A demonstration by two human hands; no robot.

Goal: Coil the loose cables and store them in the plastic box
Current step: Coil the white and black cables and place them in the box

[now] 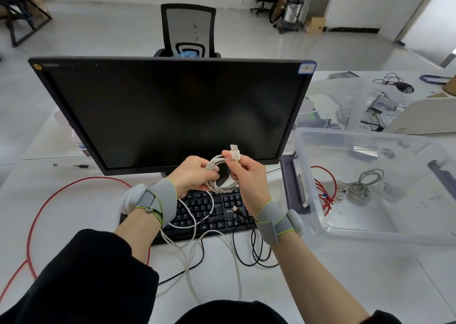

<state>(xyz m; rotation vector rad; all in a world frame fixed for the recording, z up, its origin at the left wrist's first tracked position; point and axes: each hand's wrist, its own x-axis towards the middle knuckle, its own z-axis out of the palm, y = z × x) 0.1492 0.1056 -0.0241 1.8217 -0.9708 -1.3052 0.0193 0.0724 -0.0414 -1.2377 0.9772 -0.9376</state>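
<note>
Pinching white cable coil (220, 175) – both grips, left hand (195, 174), right hand (248, 175) – keyboard (217, 210) below, monitor (172, 111) behind

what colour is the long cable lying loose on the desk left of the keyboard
Red, clearest in the head view.

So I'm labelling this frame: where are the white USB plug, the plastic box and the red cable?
white USB plug (234, 151), head view, on its white body.
plastic box (370, 232), head view, near rim.
red cable (81, 184), head view, arc on the desk.

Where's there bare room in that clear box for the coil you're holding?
The plastic box floor is bare along its near wall and right side. The grey coiled cables and red cable crowd its left middle. The white cable coil fits near-right.
</note>
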